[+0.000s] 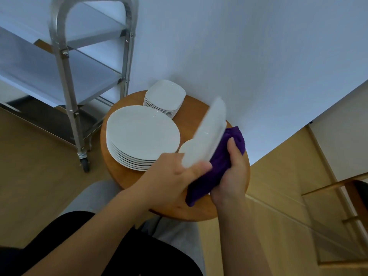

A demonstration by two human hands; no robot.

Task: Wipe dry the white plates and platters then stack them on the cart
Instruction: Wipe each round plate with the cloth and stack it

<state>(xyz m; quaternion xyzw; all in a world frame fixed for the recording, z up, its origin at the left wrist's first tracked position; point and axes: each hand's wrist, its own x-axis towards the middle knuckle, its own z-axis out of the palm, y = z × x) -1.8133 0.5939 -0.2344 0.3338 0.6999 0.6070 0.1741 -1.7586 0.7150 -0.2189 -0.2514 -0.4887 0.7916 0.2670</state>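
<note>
Her left hand [175, 176] pinches the tilted white plate [209, 134] by its lower rim; her right hand [233, 172] clutches the purple cloth [219, 166] against it. Glazed, probably slippery and breakable: grip the rim.

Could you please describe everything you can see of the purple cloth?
The purple cloth is a deep violet, soft, towel-like fabric, bunched and folded. The right hand grips it and presses it against the far face of the tilted white plate, which the left hand holds. Its lower end hangs above the round wooden table.
</note>
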